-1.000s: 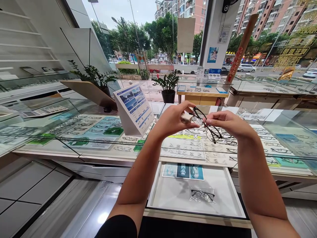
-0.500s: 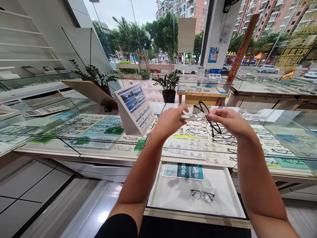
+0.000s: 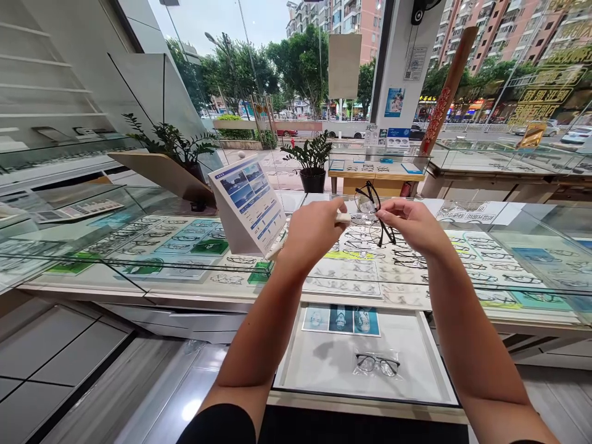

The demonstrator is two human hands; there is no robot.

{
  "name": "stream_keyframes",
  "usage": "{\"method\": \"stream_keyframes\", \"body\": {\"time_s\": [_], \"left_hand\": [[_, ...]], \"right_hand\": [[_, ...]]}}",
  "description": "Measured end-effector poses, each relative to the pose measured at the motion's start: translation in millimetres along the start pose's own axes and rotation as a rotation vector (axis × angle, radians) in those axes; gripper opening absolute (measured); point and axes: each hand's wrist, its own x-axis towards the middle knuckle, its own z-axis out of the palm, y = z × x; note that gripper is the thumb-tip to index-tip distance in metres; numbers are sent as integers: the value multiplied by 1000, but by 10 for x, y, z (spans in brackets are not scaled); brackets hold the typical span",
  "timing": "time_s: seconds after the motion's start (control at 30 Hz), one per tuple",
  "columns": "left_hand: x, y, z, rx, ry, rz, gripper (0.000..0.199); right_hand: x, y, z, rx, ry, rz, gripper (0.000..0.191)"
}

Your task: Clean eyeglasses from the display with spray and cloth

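Note:
Pinched in my right hand is a pair of dark-rimmed glasses, held by the frame above the glass counter, its temples pointing up and down. My left hand is closed around a thin white tool, whose tip points right toward the glasses. Whether the tip touches them is too small to tell. Below, an open white drawer holds another pair of dark-rimmed glasses in clear plastic and a blue photo card.
A white desk calendar stands on the counter left of my left hand. Rows of glasses lie under the counter's glass. A tilted brown-framed mirror is at the left, and a potted plant stands beyond the counter.
My right hand and the dark-rimmed glasses have shifted slightly left, nearer my left hand, and the glasses have turned a little. The whole view has also shifted slightly.

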Motion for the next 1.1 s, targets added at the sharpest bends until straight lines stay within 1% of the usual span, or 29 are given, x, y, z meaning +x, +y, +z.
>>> {"method": "stream_keyframes", "body": {"time_s": [0.03,0.07,0.13,0.17,0.23,0.3,0.37,0.43,0.6,0.7,0.77,0.83,0.93,1.03,1.1], "left_hand": [[-11,23,-8,-89,22,15,14],[-21,48,-13,-200,25,35,19],[-30,93,-4,-441,-6,67,32],[-28,111,11,-544,-24,75,36],[-9,130,59,-688,-27,69,41],[25,128,120,-748,25,34,47],[66,108,182,-747,94,-15,51],[108,83,240,-750,133,-45,54],[202,53,371,-928,131,-55,58],[254,48,428,-992,187,-78,54],[303,16,438,-945,231,-93,47],[381,-53,419,-823,223,-95,35],[573,-209,358,-519,124,-74,22],[849,-386,335,-172,18,-44,11],[1045,-508,381,44,-75,-20,13]], "right_hand": [[2,6,48,-33,50,-44,40],[1,9,101,-71,102,-91,35],[-7,7,212,-149,198,-183,27],[-16,0,267,-191,237,-225,23],[-37,-26,367,-278,301,-307,18],[-59,-60,450,-362,359,-387,16],[-74,-90,517,-431,407,-456,15],[-81,-105,576,-489,437,-494,15],[-70,-83,703,-582,474,-479,17],[-55,-66,748,-581,463,-476,18],[-38,-65,745,-545,443,-482,17],[-17,-71,708,-485,428,-468,16],[19,-92,597,-393,400,-354,22],[43,-128,456,-283,380,-227,40],[45,-161,369,-207,375,-196,52]]}}
